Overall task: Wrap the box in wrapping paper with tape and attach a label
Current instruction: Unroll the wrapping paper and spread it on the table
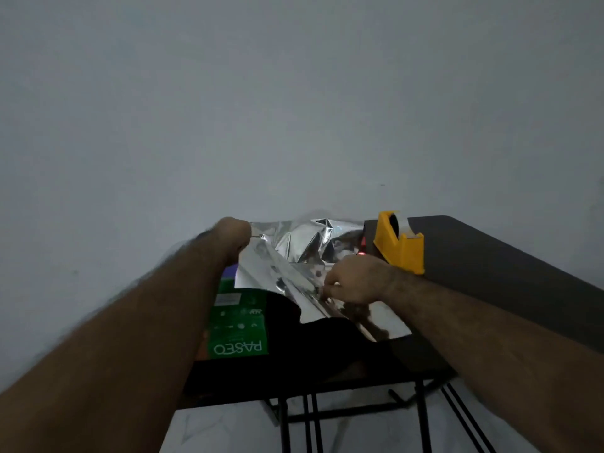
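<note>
Head view: the green box (240, 325) lies on the dark tabletop (496, 273), partly under silver wrapping paper (294, 266). Right hand (354, 282) fingers pinch the paper; left hand (233, 238) fingers are hidden. A yellow tape dispenser (400, 243) stands near.

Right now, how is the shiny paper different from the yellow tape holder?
The silver wrapping paper is thin, crinkled and mirror-like; the yellow tape dispenser is solid, matte and chunky. The paper lies draped over the green box; the dispenser stands upright beside it. Both sit on the dark table.
</note>
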